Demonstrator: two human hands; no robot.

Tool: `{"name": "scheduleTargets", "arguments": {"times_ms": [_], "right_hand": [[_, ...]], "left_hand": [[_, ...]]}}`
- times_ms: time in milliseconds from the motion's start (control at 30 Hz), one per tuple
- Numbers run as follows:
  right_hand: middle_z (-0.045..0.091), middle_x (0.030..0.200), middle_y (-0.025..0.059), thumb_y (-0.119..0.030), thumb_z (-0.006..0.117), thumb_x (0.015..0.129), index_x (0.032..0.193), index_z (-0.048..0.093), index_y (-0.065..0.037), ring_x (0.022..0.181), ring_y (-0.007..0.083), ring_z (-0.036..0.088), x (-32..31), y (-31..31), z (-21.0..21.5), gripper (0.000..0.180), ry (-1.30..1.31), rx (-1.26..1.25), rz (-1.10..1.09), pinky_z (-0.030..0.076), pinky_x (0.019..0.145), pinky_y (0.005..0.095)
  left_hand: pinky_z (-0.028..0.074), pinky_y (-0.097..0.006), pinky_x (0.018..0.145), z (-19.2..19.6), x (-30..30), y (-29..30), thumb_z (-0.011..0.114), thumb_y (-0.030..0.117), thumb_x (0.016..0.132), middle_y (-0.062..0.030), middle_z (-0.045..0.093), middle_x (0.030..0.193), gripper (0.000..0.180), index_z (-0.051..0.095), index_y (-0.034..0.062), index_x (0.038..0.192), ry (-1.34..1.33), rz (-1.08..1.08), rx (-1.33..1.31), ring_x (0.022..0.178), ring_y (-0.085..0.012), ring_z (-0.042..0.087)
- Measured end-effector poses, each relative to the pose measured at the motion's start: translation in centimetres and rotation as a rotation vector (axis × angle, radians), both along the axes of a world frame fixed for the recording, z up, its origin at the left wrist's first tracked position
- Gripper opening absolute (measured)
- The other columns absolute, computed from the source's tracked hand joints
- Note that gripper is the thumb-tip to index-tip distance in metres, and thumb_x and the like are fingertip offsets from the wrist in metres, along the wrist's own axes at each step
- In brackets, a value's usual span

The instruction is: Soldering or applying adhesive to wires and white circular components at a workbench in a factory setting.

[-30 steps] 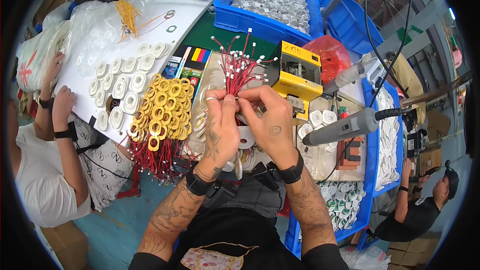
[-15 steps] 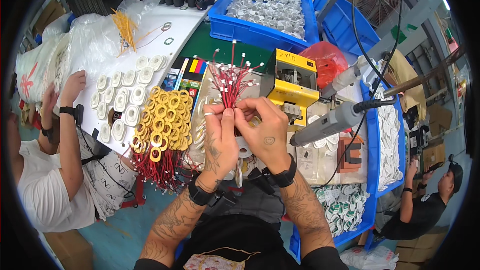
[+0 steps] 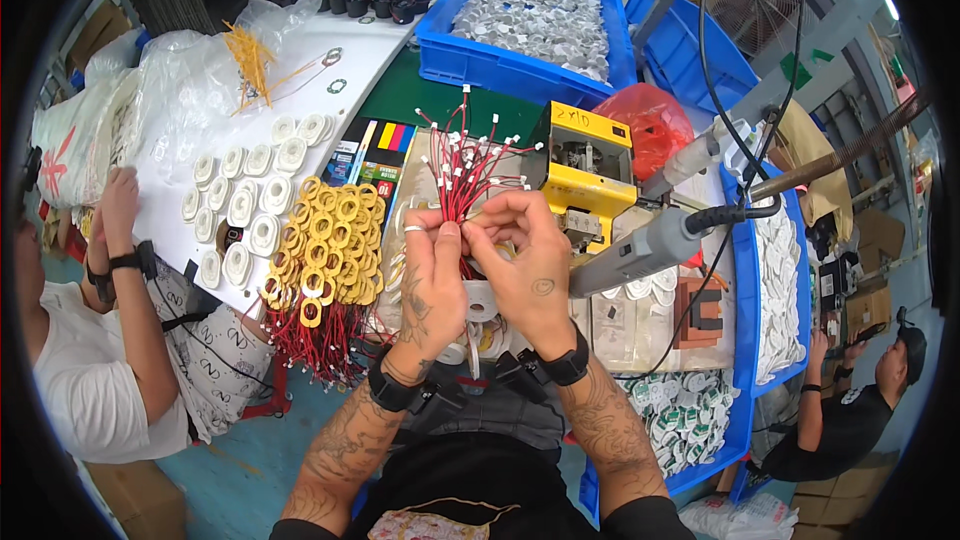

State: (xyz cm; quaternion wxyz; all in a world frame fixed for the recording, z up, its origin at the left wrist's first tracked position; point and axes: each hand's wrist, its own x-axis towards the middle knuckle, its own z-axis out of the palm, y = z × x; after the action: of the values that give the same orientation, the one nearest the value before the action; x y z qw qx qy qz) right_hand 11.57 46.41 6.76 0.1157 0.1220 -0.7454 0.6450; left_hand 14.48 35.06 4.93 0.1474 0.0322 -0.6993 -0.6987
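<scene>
A bunch of red wires with white plug ends [image 3: 460, 165] fans upward in front of me. My left hand [image 3: 432, 275] is closed around its lower part, thumb and fingers pressed together. Close beside it my right hand [image 3: 527, 265] pinches at the same wires with thumb and forefinger, its other fingers curled. Exactly which wires sit in that pinch is too small to make out. Below the hands, round white parts [image 3: 482, 302] show in part. To the left lies a stack of yellow rings [image 3: 330, 240] with red wires trailing toward me.
Right of the wires stands a yellow machine [image 3: 590, 160]. A grey cylindrical tool [image 3: 640, 255] on a cable hangs beside my right hand. Blue bins [image 3: 520, 75] of white parts flank the bench. White coil-like parts [image 3: 240, 205] lie left, near another person [image 3: 110, 360].
Both my hands have shifted slightly left, and the wire tops have spread differently. The grey tool has swung a little left. At left, the other person's hands have moved lower.
</scene>
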Motion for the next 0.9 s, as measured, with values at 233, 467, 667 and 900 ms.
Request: {"name": "scheduleTargets", "arguments": {"times_ms": [233,467,667,900], "right_hand": [[0.076,0.098,0.0095,-0.002,0.079,0.093,0.117,0.061,0.002,0.087,0.0158,0.075,-0.4,0.7,-1.0,0.03,-0.018,-0.001,0.072,0.06,0.077,0.031],[0.072,0.091,0.0092,-0.001,0.078,0.093,0.107,0.057,0.0,0.082,0.018,0.073,0.2,-0.3,-0.4,0.024,0.091,0.001,-0.019,0.06,0.076,0.0319],[0.075,0.095,0.0121,-0.002,0.076,0.095,0.114,0.07,0.004,0.086,0.0161,0.075,0.7,-0.3,-0.1,0.021,-0.102,-0.211,0.061,0.061,0.079,0.03],[0.076,0.096,0.0105,-0.006,0.076,0.097,0.105,0.076,0.001,0.085,0.0154,0.075,0.1,0.7,1.9,0.011,0.154,0.197,0.036,0.061,0.074,0.0301]], "left_hand": [[0.051,-0.03,0.085,-0.8,-0.2,-0.4,0.044,0.016,0.114,-0.0083,0.059,0.107,0.02,0.046,-0.0002,0.126,-0.021,-0.061,0.155,0.094,-0.0122,0.059],[0.045,-0.027,0.087,-0.9,0.0,0.3,0.045,0.018,0.114,-0.0034,0.056,0.102,0.019,0.048,0.0037,0.126,-0.005,-0.02,0.277,0.094,-0.01,0.052],[0.049,-0.027,0.084,-1.8,0.0,-0.4,0.045,0.014,0.114,-0.0069,0.062,0.104,0.02,0.045,0.001,0.128,0.022,-0.051,0.232,0.095,-0.0099,0.058],[0.05,-0.029,0.085,-1.2,0.1,0.0,0.044,0.015,0.114,-0.0084,0.063,0.106,0.02,0.045,0.0012,0.128,0.059,-0.037,0.11,0.094,-0.0108,0.059]]}}
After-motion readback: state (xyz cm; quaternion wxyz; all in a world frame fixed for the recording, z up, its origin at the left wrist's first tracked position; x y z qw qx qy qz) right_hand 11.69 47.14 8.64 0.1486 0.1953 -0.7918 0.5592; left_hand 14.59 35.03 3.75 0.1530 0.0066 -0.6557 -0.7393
